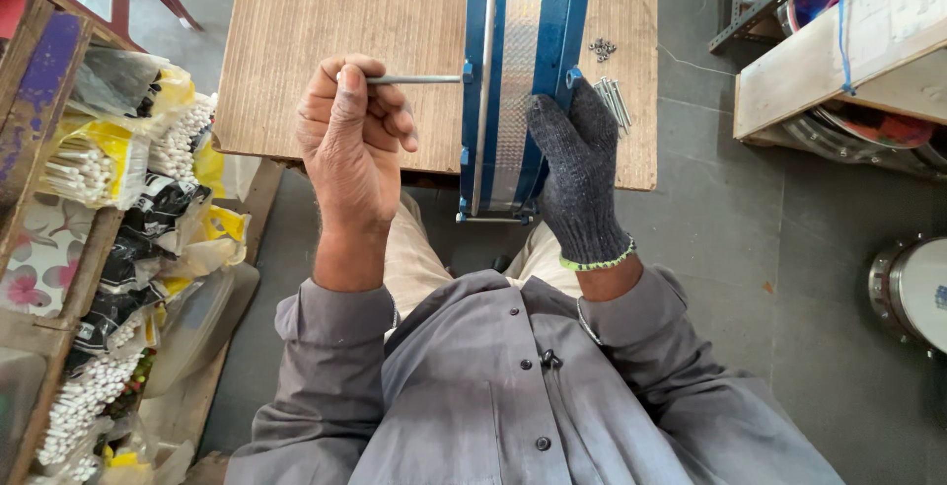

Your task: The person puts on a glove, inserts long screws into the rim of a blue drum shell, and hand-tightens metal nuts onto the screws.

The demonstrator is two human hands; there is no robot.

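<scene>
The long metal rod [419, 79] sits partway into the side of the blue metal frame [523, 80], which lies on the wooden counter [326, 21] near its front edge. The bare left hand [350, 135] has its grip closed around the rod's free end; the gloved right hand [577, 174] lies flat on the frame, grip open, pressing it down. Spare rods [614, 102] and small nuts [602, 48] lie unused beside the frame, so more fitting seems left. Bagged white sticks [94, 164] fill a rack at the left.

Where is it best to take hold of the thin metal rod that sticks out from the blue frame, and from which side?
Probably take the metal rod at its free left end, coming from the left. It lies level, its right end enters the blue frame, and the left hand has its grip there.
</scene>
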